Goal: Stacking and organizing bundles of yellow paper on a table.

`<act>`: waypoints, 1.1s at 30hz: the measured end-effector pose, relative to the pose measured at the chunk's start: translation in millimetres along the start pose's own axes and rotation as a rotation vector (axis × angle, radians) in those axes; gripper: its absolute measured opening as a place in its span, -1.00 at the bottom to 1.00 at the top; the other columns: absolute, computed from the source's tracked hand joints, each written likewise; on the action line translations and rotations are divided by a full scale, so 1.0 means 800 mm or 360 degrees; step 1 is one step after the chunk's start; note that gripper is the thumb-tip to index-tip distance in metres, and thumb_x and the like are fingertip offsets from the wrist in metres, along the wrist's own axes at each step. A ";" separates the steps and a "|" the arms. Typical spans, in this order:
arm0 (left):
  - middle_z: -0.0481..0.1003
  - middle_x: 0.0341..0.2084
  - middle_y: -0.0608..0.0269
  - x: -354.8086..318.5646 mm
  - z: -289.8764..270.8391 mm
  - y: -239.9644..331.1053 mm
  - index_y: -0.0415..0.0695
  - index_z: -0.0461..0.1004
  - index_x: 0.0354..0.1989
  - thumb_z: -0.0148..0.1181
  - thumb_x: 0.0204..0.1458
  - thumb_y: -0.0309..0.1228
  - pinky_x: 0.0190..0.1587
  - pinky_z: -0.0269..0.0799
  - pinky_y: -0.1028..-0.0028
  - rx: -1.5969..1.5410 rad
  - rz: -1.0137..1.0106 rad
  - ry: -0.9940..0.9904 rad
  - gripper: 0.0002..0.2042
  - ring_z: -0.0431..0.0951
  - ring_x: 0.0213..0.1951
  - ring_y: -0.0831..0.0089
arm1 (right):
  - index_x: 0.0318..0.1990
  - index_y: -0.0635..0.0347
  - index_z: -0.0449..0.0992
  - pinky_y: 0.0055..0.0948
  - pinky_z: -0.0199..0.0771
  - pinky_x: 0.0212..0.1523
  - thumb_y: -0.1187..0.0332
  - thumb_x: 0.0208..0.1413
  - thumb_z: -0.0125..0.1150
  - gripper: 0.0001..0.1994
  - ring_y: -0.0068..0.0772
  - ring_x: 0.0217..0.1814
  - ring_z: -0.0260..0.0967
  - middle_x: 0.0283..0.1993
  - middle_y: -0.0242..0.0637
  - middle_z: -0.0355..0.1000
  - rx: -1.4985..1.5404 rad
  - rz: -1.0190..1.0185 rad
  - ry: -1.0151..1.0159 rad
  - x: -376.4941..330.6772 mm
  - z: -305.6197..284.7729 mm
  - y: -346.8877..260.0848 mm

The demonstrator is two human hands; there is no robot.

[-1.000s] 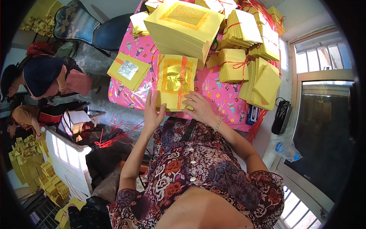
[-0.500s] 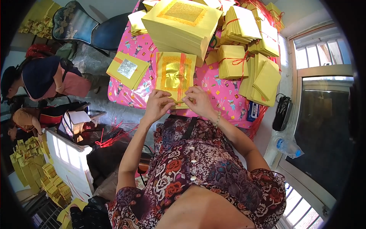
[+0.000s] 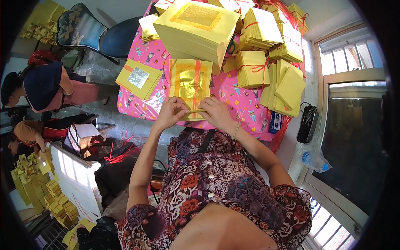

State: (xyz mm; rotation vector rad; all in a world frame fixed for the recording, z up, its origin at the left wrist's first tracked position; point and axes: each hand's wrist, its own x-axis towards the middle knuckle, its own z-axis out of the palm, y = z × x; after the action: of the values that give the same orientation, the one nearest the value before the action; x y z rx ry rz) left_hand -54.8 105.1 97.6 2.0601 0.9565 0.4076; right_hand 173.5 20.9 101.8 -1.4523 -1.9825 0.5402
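Observation:
A yellow paper sheet [image 3: 190, 81] with a shiny gold square and orange bands lies in front of me on the pink patterned tablecloth [image 3: 227, 109]. Its near edge is rolled into a thin tube. My left hand [image 3: 171, 111] pinches the left end of this roll between thumb and fingers. At the other end, my right hand [image 3: 215, 111] grips the roll the same way. More yellow sheet shows under the roll, near the table edge. To the left lies a small pile of yellow paper with a silver square [image 3: 138, 78].
A tall stack of yellow paper [image 3: 193, 31] stands just beyond the sheet. Bundles tied with red string [image 3: 253, 68] fill the right side. A plastic bottle [image 3: 316, 161] lies by the window. Two people [image 3: 43, 85] work at the left, near a blue chair [image 3: 121, 37].
My fingers have shifted slightly along the rolled edge, and the roll between them shows more plainly. The people at the left have moved a little.

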 end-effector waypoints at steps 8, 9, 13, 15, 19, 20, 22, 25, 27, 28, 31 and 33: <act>0.34 0.24 0.24 -0.010 -0.040 -0.008 0.02 0.47 0.08 0.45 -0.37 -0.39 0.26 0.18 0.15 0.0198 0.0266 -0.0111 -0.35 0.25 0.22 0.09 | -0.21 0.11 0.53 -0.27 0.41 -0.10 0.38 -0.02 0.30 -0.81 -0.23 -0.18 0.45 -0.27 -0.30 0.48 0.0063 -0.0234 0.0136 0.000 -0.013 0.020; 0.34 0.24 0.24 -0.007 -0.039 -0.013 0.02 0.47 0.08 0.45 -0.37 -0.39 0.26 0.18 0.15 0.0204 0.0274 -0.0110 -0.35 0.25 0.22 0.09 | -0.21 0.11 0.53 -0.27 0.41 -0.10 0.38 -0.02 0.30 -0.81 -0.23 -0.18 0.45 -0.27 -0.30 0.48 0.0059 -0.0237 0.0145 -0.002 -0.012 0.025; 0.33 0.27 0.24 0.010 -0.043 -0.015 0.00 0.46 0.09 0.44 -0.31 -0.32 0.27 0.16 0.14 0.0346 0.0335 -0.0051 -0.37 0.24 0.24 0.08 | -0.05 0.11 0.53 -0.27 0.40 -0.06 0.33 -0.06 0.37 -0.64 -0.21 -0.14 0.46 -0.20 -0.29 0.51 0.0264 0.0032 -0.0138 -0.004 -0.019 0.029; 0.33 0.27 0.24 0.018 -0.046 -0.015 0.00 0.46 0.09 0.43 -0.29 -0.30 0.26 0.17 0.14 0.0504 0.0381 -0.0090 -0.38 0.24 0.24 0.07 | 0.03 0.10 0.51 -0.25 0.40 0.00 0.31 -0.07 0.39 -0.56 -0.19 -0.06 0.46 -0.11 -0.28 0.52 0.0311 0.0221 -0.0266 0.002 -0.023 0.030; 0.41 0.19 0.28 0.035 -0.048 -0.036 0.01 0.46 0.08 0.38 -0.21 -0.27 0.28 0.14 0.20 0.0587 0.0602 -0.0177 -0.44 0.30 0.24 0.15 | 0.21 0.07 0.39 -0.16 0.23 0.26 0.33 -0.14 0.42 -0.35 -0.17 0.28 0.26 0.21 -0.25 0.38 -0.0086 -0.0325 -0.0152 0.026 -0.018 0.035; 0.43 0.16 0.26 0.038 -0.048 -0.041 -0.01 0.46 0.06 0.38 -0.21 -0.28 0.26 0.17 0.20 0.0605 0.0673 -0.0221 -0.45 0.33 0.22 0.15 | 0.24 0.06 0.36 -0.14 0.16 0.33 0.35 -0.15 0.41 -0.32 -0.19 0.37 0.18 0.29 -0.26 0.32 -0.0271 -0.0352 -0.0280 0.030 -0.017 0.036; 0.45 0.12 0.22 0.047 -0.051 -0.044 -0.04 0.46 0.04 0.37 -0.20 -0.30 0.23 0.21 0.18 0.0505 0.0677 -0.0263 -0.47 0.37 0.18 0.14 | 0.22 0.06 0.38 -0.15 0.16 0.33 0.36 -0.16 0.41 -0.33 -0.21 0.37 0.17 0.29 -0.28 0.33 -0.0163 -0.0340 -0.0274 0.033 -0.013 0.044; 0.48 0.07 0.19 0.057 -0.056 -0.030 -0.08 0.44 0.04 0.36 -0.18 -0.34 0.17 0.29 0.17 0.0406 0.0589 -0.0327 -0.49 0.42 0.12 0.13 | 0.19 0.06 0.42 -0.17 0.15 0.33 0.35 -0.16 0.41 -0.37 -0.24 0.36 0.17 0.29 -0.31 0.34 0.0040 -0.0307 -0.0234 0.030 -0.001 0.065; 0.48 0.05 0.18 0.057 -0.055 -0.028 -0.07 0.43 0.06 0.36 -0.17 -0.35 0.14 0.32 0.19 0.0412 0.0492 -0.0344 -0.48 0.44 0.10 0.13 | 0.17 0.05 0.44 -0.18 0.15 0.32 0.34 -0.14 0.40 -0.40 -0.25 0.36 0.18 0.30 -0.33 0.33 0.0138 -0.0294 -0.0202 0.029 0.004 0.073; 0.50 0.00 0.15 0.054 -0.051 -0.035 -0.08 0.46 0.05 0.34 -0.17 -0.39 0.10 0.37 0.22 0.0398 0.0551 -0.0257 -0.51 0.47 0.06 0.13 | 0.14 0.05 0.47 -0.20 0.22 0.27 0.33 -0.10 0.39 -0.45 -0.23 0.29 0.24 0.23 -0.32 0.38 0.0123 -0.0315 -0.0141 0.030 0.006 0.071; 0.54 -0.11 0.11 0.058 -0.045 -0.040 -0.11 0.52 -0.03 0.30 -0.12 -0.45 0.01 0.43 0.26 0.0253 0.0541 -0.0104 -0.61 0.52 -0.03 0.12 | 0.09 0.07 0.51 -0.24 0.36 0.12 0.31 -0.02 0.35 -0.55 -0.23 0.13 0.35 0.08 -0.29 0.45 0.0194 -0.0156 -0.0070 0.034 0.009 0.072; 0.56 -0.18 0.11 0.063 -0.039 -0.043 -0.14 0.55 -0.08 0.28 -0.07 -0.48 -0.03 0.45 0.28 0.0123 0.0464 -0.0035 -0.69 0.54 -0.09 0.12 | 0.06 0.09 0.53 -0.27 0.43 0.03 0.31 0.03 0.32 -0.61 -0.23 0.03 0.40 -0.01 -0.28 0.48 0.0283 0.0019 -0.0066 0.040 0.009 0.068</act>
State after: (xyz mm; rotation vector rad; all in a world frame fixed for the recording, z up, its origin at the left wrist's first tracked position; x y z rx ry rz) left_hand -56.4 172.6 88.0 2.2783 0.6682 0.5053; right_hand 200.1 68.4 69.2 -1.3540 -1.9057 0.7378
